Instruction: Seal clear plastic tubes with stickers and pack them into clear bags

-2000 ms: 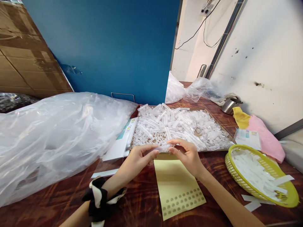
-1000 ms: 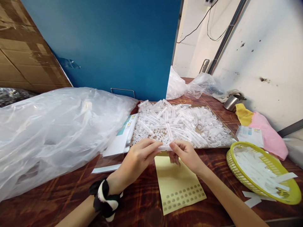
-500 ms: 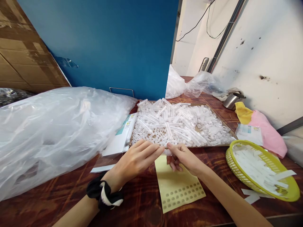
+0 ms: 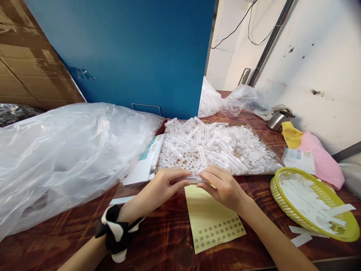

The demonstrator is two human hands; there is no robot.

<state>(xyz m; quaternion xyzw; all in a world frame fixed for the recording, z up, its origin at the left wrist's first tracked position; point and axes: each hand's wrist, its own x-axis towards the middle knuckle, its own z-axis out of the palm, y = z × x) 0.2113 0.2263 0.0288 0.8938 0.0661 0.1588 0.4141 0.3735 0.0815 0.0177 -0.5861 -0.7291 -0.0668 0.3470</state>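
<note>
Between my two hands lies a clear plastic tube [image 4: 194, 178], held level above the near edge of the tray. My left hand [image 4: 168, 183] is closed on its left end, thumb below and fingers over the top. On the right end, my right hand [image 4: 221, 185] pinches with thumb and fingers. Under my right hand rests a yellow sticker sheet [image 4: 210, 214] with rows of small round grey stickers along its near part. Beyond both hands, a shallow cardboard tray [image 4: 255, 174] holds a heap of clear tubes [image 4: 208, 139] and many small white plastic pieces [image 4: 175, 160].
A large translucent plastic bag [image 4: 70, 150] covers the left of the table, beside printed packets [image 4: 145, 162]. At right stands a yellow-green basket [image 4: 348, 229] of white strips [image 4: 304, 199], near a pink cloth [image 4: 321, 158] and a metal cup [image 4: 279, 120]. A blue panel [image 4: 126, 52] rises behind.
My right hand has turned palm-down and closed over the tube's right end. My left hand has rolled so its thumb shows beneath the tube, and the tube is now more visible.
</note>
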